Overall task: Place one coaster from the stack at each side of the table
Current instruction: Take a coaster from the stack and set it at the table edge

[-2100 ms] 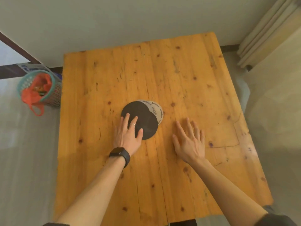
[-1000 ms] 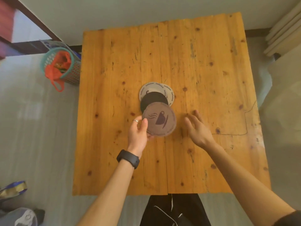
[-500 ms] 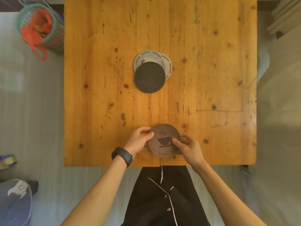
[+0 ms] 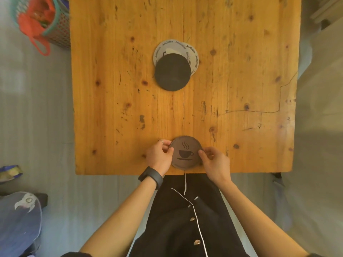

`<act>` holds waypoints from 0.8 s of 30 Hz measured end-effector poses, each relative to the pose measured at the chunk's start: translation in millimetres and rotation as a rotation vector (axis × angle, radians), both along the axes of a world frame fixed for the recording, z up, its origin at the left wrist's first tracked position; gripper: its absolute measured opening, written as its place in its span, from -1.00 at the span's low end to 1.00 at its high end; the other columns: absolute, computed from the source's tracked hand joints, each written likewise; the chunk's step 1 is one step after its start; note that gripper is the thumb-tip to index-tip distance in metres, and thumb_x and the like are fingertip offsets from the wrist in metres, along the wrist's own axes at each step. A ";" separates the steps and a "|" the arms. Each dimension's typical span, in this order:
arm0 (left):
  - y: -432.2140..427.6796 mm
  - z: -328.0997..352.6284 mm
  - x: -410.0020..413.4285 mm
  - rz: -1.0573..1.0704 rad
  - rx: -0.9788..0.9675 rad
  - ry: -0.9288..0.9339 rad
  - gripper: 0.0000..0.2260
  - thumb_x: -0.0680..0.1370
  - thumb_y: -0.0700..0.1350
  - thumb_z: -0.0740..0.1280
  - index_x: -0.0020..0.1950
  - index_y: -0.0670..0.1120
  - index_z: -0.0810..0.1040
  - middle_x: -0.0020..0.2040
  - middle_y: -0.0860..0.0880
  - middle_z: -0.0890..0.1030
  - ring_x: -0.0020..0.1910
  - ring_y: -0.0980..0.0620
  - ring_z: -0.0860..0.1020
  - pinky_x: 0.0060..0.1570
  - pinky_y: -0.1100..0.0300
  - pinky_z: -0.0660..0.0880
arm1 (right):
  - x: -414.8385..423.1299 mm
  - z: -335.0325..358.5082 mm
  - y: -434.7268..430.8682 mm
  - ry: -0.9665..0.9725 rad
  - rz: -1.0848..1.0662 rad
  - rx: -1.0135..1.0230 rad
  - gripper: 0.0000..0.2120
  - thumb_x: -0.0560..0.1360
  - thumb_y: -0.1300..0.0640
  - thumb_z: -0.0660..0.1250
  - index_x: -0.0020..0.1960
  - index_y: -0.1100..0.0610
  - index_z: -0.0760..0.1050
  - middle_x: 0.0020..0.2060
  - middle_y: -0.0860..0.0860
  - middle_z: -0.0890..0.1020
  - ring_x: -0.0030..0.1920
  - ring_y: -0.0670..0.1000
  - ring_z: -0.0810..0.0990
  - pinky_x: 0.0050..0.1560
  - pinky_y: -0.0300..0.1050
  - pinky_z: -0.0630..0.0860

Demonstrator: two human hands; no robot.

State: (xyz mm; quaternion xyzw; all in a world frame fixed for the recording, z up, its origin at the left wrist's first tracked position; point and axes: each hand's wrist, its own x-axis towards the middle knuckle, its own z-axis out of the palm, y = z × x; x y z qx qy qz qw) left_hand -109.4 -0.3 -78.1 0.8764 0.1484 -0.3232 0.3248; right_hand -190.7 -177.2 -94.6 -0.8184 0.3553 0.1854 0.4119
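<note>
A round brown coaster [image 4: 186, 152] printed with a steaming cup lies flat on the wooden table [image 4: 115, 93], close to its near edge. My left hand [image 4: 159, 157] pinches the coaster's left rim and my right hand [image 4: 213, 160] pinches its right rim. Near the table's middle rests the stack of coasters: a plain dark one [image 4: 173, 71] lies on top, shifted toward me, over two overlapping grey coasters [image 4: 193, 52] with lettering round the rim.
A teal mesh basket [image 4: 55, 28] holding a red bag stands on the floor off the table's far left corner. A dark rounded object [image 4: 18, 223] lies on the floor at lower left. My dark clothing is just below the near table edge.
My left hand lifted the cup-printed coaster off the stack and brought it to the near edge. My right hand joined it there, and the coaster now lies flat between both hands.
</note>
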 end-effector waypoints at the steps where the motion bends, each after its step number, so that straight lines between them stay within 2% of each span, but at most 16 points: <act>1: -1.3 -0.5 -2.3 -0.014 0.024 -0.017 -0.93 0.52 -0.08 0.37 -0.01 0.04 0.58 -0.15 0.09 0.62 -0.17 0.09 0.55 -0.26 0.20 0.45 | -1.1 -0.5 -0.3 -0.006 0.000 -0.009 -0.79 0.58 -0.03 0.37 0.05 0.09 0.64 -0.20 -0.09 0.62 -0.14 -0.04 0.60 -0.22 -0.22 0.44; 4: -3.2 -1.8 -7.0 -0.024 0.072 -0.041 -0.92 0.52 -0.07 0.38 0.00 0.04 0.57 -0.18 0.11 0.60 -0.21 0.09 0.52 -0.33 0.24 0.37 | -3.0 -1.9 0.1 -0.022 -0.004 -0.029 -0.78 0.58 -0.04 0.37 0.06 0.10 0.64 -0.15 -0.06 0.64 -0.10 -0.01 0.61 -0.13 -0.11 0.50; 7: -4.6 -2.9 -10.5 0.003 0.075 -0.050 -0.90 0.51 -0.07 0.39 0.01 0.03 0.55 -0.20 0.13 0.57 -0.23 0.12 0.50 -0.39 0.32 0.29 | -4.1 -5.1 1.7 -0.039 -0.013 -0.040 -0.78 0.57 -0.03 0.38 0.07 0.10 0.64 -0.13 -0.03 0.66 -0.10 -0.02 0.62 -0.13 -0.14 0.50; 14: -5.9 -2.9 -14.9 0.048 0.085 -0.082 -0.89 0.51 -0.09 0.40 0.02 0.01 0.55 -0.17 0.09 0.59 -0.22 0.10 0.52 -0.39 0.34 0.27 | -7.7 -11.5 6.8 -0.080 -0.046 -0.071 -0.79 0.56 -0.06 0.39 0.03 0.07 0.64 -0.17 -0.08 0.65 -0.16 -0.07 0.61 -0.22 -0.24 0.45; 19: -6.5 -2.9 -17.0 0.101 0.066 -0.101 -0.89 0.51 -0.10 0.41 0.03 0.01 0.57 -0.14 0.07 0.63 -0.17 0.06 0.58 -0.29 0.24 0.39 | -7.4 -13.2 7.7 -0.090 -0.059 -0.066 -0.79 0.55 -0.08 0.39 0.03 0.05 0.64 -0.17 -0.09 0.66 -0.17 -0.08 0.61 -0.23 -0.24 0.44; 24: -5.7 -5.0 -13.5 0.123 0.037 -0.136 -0.89 0.51 -0.10 0.41 0.03 -0.01 0.59 -0.13 0.07 0.64 -0.17 0.07 0.59 -0.37 0.37 0.32 | -4.9 -14.2 9.4 -0.084 -0.103 -0.077 -0.77 0.55 -0.14 0.37 0.01 0.01 0.64 -0.17 -0.12 0.67 -0.15 -0.07 0.62 -0.22 -0.17 0.49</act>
